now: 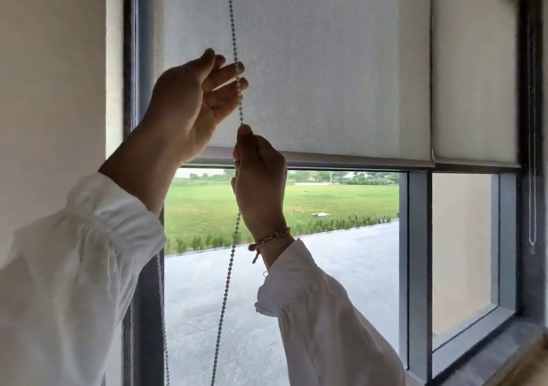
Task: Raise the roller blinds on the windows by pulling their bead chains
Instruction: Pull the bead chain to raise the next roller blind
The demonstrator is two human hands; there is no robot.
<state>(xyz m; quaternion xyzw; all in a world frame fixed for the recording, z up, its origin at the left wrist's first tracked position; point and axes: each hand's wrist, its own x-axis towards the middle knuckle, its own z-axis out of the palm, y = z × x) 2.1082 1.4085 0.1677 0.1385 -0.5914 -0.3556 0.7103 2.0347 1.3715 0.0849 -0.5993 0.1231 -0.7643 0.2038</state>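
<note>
A grey roller blind covers the upper half of the left window; its bottom bar sits about mid-height. A white bead chain runs from the top down past both hands. My right hand is closed in a fist around the chain, just below the bar's level. Above it, my left hand is raised with fingers spread, its fingertips touching the chain without a closed grip. A second blind hangs to the same height on the narrower right window.
A grey window frame post separates the two panes. Another bead chain loop hangs at the far right frame. A cream wall is on the left. The window sill runs along the bottom right.
</note>
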